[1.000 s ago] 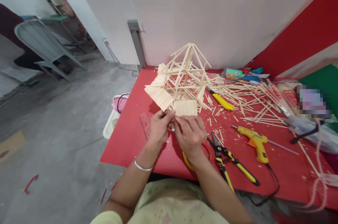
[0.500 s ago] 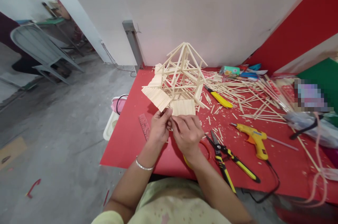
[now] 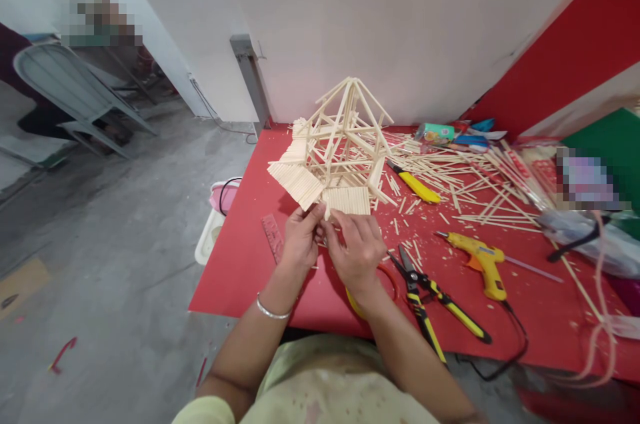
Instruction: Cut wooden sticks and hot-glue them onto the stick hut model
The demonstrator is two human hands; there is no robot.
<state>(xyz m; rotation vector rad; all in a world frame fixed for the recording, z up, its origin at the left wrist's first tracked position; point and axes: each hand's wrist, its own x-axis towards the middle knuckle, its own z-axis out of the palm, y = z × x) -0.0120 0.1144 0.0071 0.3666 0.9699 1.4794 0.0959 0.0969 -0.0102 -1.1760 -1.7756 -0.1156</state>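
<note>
A model frame of thin wooden sticks (image 3: pixel 345 134) with a pointed top stands on the red table. Slatted stick panels fan out from its base: a left panel (image 3: pixel 296 182) and a front panel (image 3: pixel 349 201). At the gap between these two, my left hand (image 3: pixel 301 237) is closed, thumb against bent fingers. Just right of it, below the front panel, my right hand (image 3: pixel 356 244) is in a pinch, its fingertips close to the left ones. Whatever lies between the fingertips is too small and covered to name.
Right of my hands lie pliers-like cutters (image 3: pixel 423 291), a yellow glue gun (image 3: pixel 480 261) with its cord, and a yellow utility knife (image 3: pixel 417 186). Loose sticks (image 3: pixel 450 171) are scattered behind. A ruler (image 3: pixel 273 237) lies left; a roll of tape (image 3: pixel 393 277) is partly under my right wrist.
My right fingers have shifted slightly up and bent at the gap between the panels. The left hand stays nearly in place, and the stick model has not visibly moved.
</note>
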